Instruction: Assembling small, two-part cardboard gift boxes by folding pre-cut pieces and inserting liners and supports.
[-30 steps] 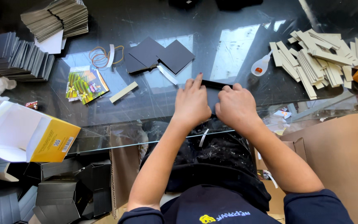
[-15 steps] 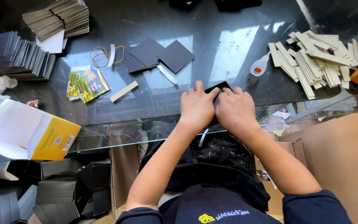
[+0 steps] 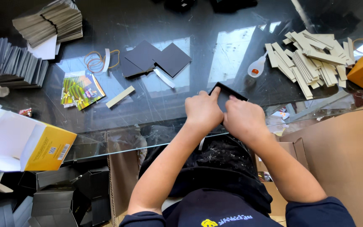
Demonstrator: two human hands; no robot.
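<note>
Pressing down w/ both hands: your left hand (image 3: 203, 111) and right hand (image 3: 243, 118) sit side by side on a black card (image 3: 225, 93), fingers curled and pinching its near edge. Card lies flat on the glass tabletop (image 3: 156, 105), left of the strip pile (image 3: 309, 59), w/ black squares (image 3: 154, 59) further left.

Both bare forearms are stretched forward and drawn together. The left hand (image 3: 203, 111) and right hand (image 3: 243, 119) are set side by side, knuckles up, nearly touching, with fingers curled and fingertips pressed downward.
</note>
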